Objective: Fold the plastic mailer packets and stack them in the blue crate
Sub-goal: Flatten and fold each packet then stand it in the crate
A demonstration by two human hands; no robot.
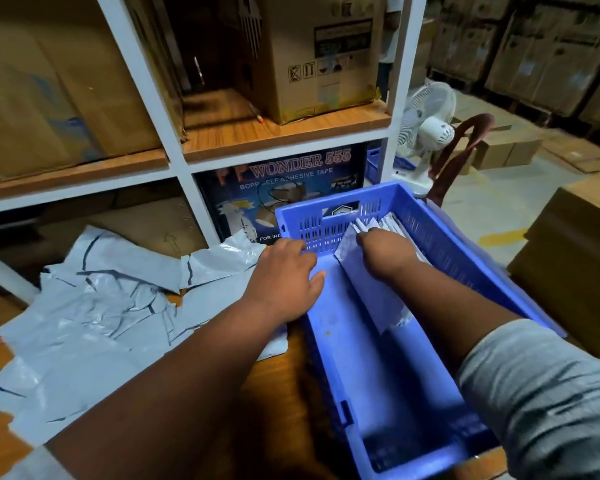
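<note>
A blue crate (329, 362) sits on the wooden table at centre right. Inside it, a row of folded grey mailer packets (364, 285) stands on edge along the far right wall. My right hand (385, 251) reaches into the crate and grips the top of these packets, its fingers hidden among them. My left hand (284, 275) rests on the crate's left rim with fingers spread and relaxed, holding nothing. A loose heap of unfolded grey mailer packets (94, 306) lies on the table to the left of the crate.
A white shelf unit (174, 161) with cardboard boxes and a tape carton (284, 192) stands right behind the table. A white fan (426, 133) and a brown chair back (465, 147) are behind the crate. A large cardboard box (575, 244) stands at right.
</note>
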